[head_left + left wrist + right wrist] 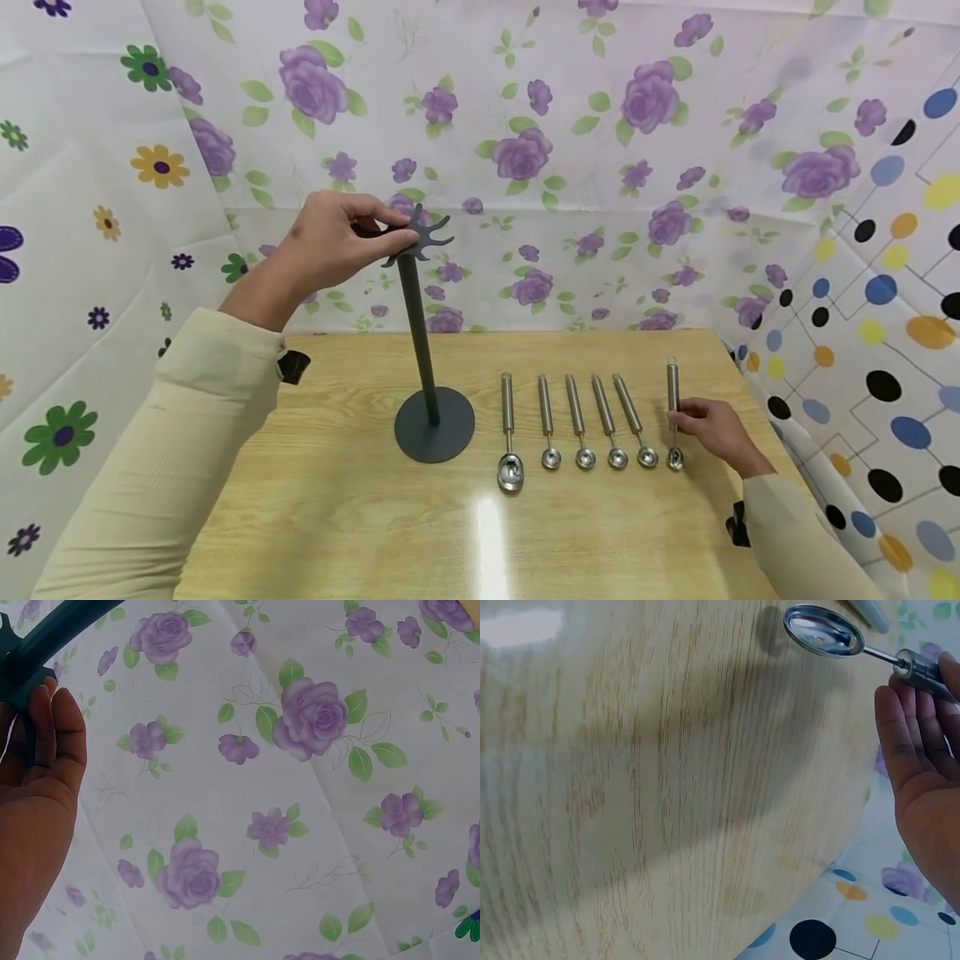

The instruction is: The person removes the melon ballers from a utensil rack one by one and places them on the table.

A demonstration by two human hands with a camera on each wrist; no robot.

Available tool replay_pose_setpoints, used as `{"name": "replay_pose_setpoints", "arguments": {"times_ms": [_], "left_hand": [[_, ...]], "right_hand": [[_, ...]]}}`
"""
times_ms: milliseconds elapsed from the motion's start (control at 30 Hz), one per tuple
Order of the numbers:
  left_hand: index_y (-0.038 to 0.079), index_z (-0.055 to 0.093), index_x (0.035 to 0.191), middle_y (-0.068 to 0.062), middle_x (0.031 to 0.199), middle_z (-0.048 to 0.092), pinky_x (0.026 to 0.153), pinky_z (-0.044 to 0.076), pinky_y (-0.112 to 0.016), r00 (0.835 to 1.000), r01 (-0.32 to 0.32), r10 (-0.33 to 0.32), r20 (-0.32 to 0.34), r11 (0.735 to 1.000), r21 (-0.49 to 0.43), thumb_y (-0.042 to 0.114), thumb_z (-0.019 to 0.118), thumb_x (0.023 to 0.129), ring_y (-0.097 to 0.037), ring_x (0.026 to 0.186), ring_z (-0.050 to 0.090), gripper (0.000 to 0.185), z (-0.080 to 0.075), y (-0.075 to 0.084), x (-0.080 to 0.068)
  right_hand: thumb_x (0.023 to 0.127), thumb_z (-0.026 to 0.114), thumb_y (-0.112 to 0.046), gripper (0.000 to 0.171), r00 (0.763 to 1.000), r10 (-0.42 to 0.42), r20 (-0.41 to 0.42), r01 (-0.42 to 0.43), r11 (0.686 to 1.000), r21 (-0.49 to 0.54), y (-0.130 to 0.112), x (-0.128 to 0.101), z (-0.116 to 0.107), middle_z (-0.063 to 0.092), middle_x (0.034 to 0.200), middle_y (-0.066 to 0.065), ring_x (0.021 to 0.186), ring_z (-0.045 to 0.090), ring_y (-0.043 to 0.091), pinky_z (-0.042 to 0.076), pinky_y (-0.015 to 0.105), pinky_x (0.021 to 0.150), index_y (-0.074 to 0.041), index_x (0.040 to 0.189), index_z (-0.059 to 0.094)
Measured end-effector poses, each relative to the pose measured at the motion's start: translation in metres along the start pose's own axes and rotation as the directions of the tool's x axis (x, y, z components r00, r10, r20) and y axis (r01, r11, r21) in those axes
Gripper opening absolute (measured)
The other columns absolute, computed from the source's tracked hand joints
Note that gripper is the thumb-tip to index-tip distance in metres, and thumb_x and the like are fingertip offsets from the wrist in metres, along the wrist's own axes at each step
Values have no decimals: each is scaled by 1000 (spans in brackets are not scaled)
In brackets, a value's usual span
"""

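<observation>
A dark grey utensil stand [422, 342] has a round base, a tall post and a top of curved hooks. My left hand [337, 237] pinches the hooked top between thumb and fingers; the left wrist view shows this hand [41, 772] at its edge. My right hand [714, 429] holds a small-bowled steel scoop [673, 392] by its handle, bowl downward. In the right wrist view the scoop's shiny bowl [823, 631] appears above the wooden surface, with my right hand [930, 757] around the handle.
Between the stand and my right hand, several steel scoops lie in a row on the wooden table [337, 517], handles pointing away. The leftmost scoop [510, 471] has the largest bowl. Floral cloth [570, 275] hangs behind, and dotted cloth [885, 333] hangs at the right.
</observation>
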State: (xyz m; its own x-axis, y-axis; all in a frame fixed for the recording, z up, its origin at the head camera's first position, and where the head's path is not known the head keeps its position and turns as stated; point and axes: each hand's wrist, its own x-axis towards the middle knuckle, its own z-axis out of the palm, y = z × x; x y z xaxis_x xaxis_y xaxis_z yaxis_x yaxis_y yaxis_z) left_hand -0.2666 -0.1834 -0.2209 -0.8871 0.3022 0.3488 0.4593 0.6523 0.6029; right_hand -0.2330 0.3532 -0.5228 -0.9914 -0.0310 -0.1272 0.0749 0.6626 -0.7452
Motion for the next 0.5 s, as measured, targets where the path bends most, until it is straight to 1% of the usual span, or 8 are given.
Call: {"name": "replay_pose_setpoints", "arguments": {"times_ms": [100, 200, 433, 500], "left_hand": [[11, 77, 114, -10, 96, 73, 70, 50, -28, 1000, -4, 4, -2, 1000, -1, 26, 73, 94, -18, 81, 67, 26, 1, 0, 0], [11, 77, 114, -10, 97, 73, 71, 50, -29, 1000, -10, 10, -2, 1000, -5, 26, 73, 94, -18, 81, 67, 26, 2, -1, 1], [10, 77, 114, -11, 96, 73, 69, 49, -26, 1000, -19, 19, -12, 1000, 5, 25, 73, 94, -17, 80, 67, 25, 1, -1, 0], [9, 77, 113, -11, 96, 73, 69, 50, -25, 1000, -21, 21, -14, 1000, 7, 24, 74, 94, -17, 79, 67, 25, 1, -2, 0]], "right_hand": [[100, 65, -26, 43, 1000, 27, 15, -27, 1000, 5, 6, 4, -1, 71, 105, 19, 96, 69, 31, 54, 51, 85, 10, 123, 63], [100, 65, -25, 45, 999, 48, 27, -48, 999, 12, 12, 8, -1, 70, 105, 19, 95, 69, 30, 55, 48, 83, 13, 125, 61], [99, 66, -19, 49, 995, 57, 85, -65, 993, 96, 24, 22, 2, 67, 108, 24, 93, 69, 28, 58, 41, 81, 19, 127, 56], [99, 66, -19, 49, 994, 60, 94, -69, 994, 89, 25, 25, 4, 68, 107, 24, 92, 70, 28, 58, 41, 79, 19, 127, 56]]}}
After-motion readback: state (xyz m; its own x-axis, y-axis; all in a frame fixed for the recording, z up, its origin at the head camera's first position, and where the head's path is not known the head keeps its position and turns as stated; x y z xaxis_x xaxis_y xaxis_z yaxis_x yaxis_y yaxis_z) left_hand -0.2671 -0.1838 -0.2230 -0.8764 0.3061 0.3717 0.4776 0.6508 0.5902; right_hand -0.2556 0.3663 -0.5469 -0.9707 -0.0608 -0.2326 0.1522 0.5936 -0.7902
